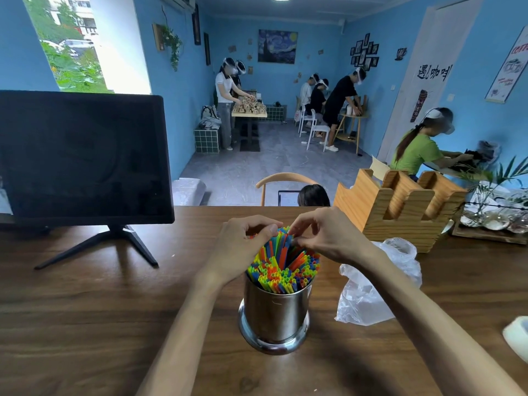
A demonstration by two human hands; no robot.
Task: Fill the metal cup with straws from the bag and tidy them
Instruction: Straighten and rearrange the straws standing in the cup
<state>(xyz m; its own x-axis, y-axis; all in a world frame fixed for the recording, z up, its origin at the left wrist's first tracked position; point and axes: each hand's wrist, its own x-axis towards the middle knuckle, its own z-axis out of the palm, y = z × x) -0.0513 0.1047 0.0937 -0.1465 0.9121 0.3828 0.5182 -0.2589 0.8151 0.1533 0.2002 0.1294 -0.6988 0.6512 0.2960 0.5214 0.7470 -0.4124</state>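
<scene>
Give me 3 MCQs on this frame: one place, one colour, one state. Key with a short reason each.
1. The plastic bag lies where relative to the metal cup?
A. on its right
B. on its left
C. inside it

2. The monitor screen is:
A. white
B. black
C. green

3. The cup is:
A. empty
B. tipped over
C. upright, packed with straws

Key: A, the bag is beside the right forearm; B, the screen is dark; C, the left hand and right hand pinch straw tips above the full cup.

Blue walls (320,44), grey floor (274,164), bright window (74,44), wooden counter (85,310).
</scene>
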